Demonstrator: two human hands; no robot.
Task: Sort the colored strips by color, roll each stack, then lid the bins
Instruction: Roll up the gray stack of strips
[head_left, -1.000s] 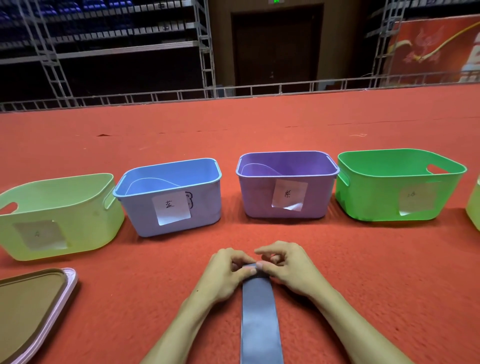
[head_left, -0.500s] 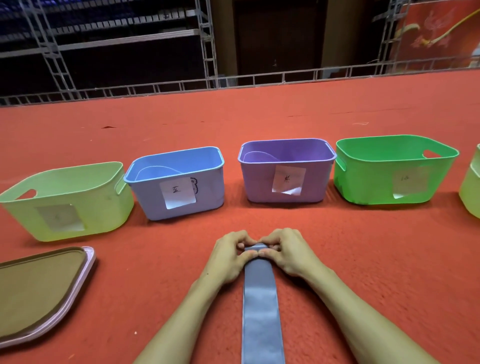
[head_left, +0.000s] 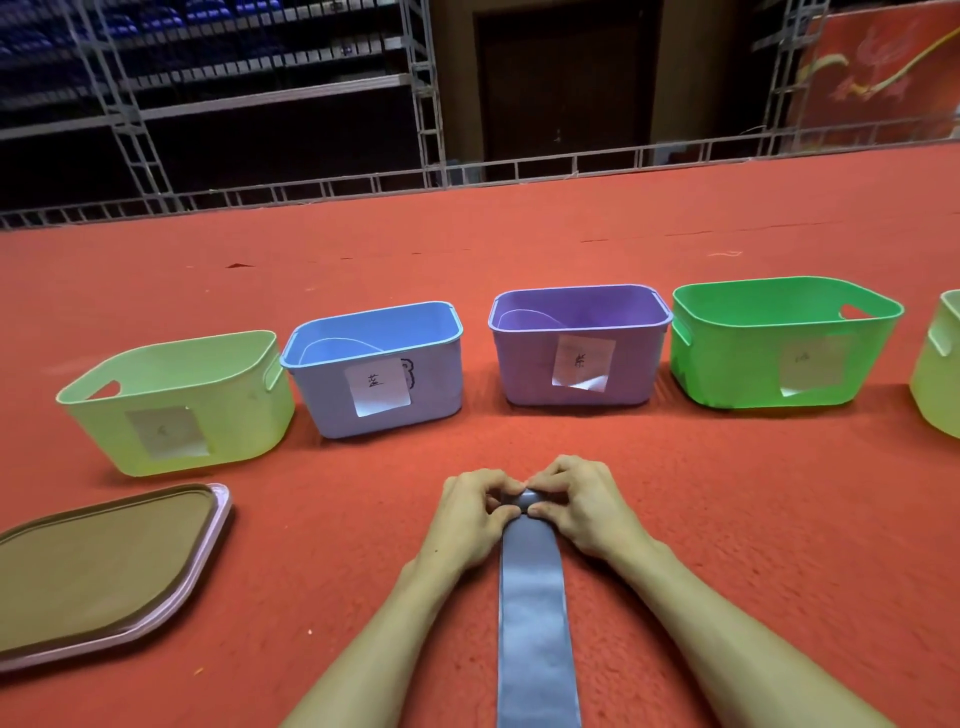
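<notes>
A: Where the two hands meet, what have they got?

B: Both are closed on the far end of a blue-grey strip (head_left: 532, 613). The left hand (head_left: 475, 512) and the right hand (head_left: 584, 506) pinch it from either side, fingers curled in tight, and the end between them is curled up into a small roll. The remainder lies flat on the red carpet (head_left: 753, 519), running back between the forearms and out of the bottom edge.

A: And beyond the hands?

B: A row of open bins, well apart from them. Directly ahead and slightly left sits the blue bin (head_left: 379, 371); ahead and slightly right, the purple bin (head_left: 579, 348). Each carries a paper label on its near wall. Further left is a pale yellow-green bin (head_left: 182, 400), further right a bright green bin (head_left: 779, 338), and another pale one (head_left: 940, 364) is cut off at the right edge.

A: Any lids?

B: One, brown with a pink rim (head_left: 104, 566), flat on the carpet to the left of the left hand.
</notes>
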